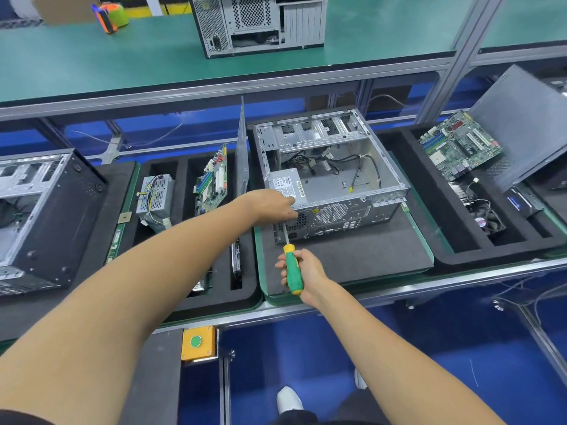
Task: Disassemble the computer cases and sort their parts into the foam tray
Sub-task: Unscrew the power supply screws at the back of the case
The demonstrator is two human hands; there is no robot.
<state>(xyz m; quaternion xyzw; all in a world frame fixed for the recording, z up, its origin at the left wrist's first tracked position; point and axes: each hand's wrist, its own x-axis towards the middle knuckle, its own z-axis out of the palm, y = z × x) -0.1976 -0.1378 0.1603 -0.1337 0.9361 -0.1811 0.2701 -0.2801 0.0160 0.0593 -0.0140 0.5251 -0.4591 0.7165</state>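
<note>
An open silver computer case [334, 179] lies on a black foam pad [352, 256], its power supply [287, 185] still inside at the near left corner. My right hand [303, 273] grips a green and yellow screwdriver [292, 266] whose shaft points at the case's rear panel. My left hand [271, 207] rests on the case's near left corner, fingers at the screwdriver tip. The black foam tray [190, 234] to the left holds another power supply [155, 199], a motherboard [213, 182] standing on edge, a side panel [242, 151] and a drive.
A black case [46, 216] lies at the far left. Another foam tray [478, 210] on the right holds a motherboard, a fan and a dark panel [521, 124]. An upright case [260, 23] stands on the upper green shelf. A yellow button box [198, 343] sits at the bench edge.
</note>
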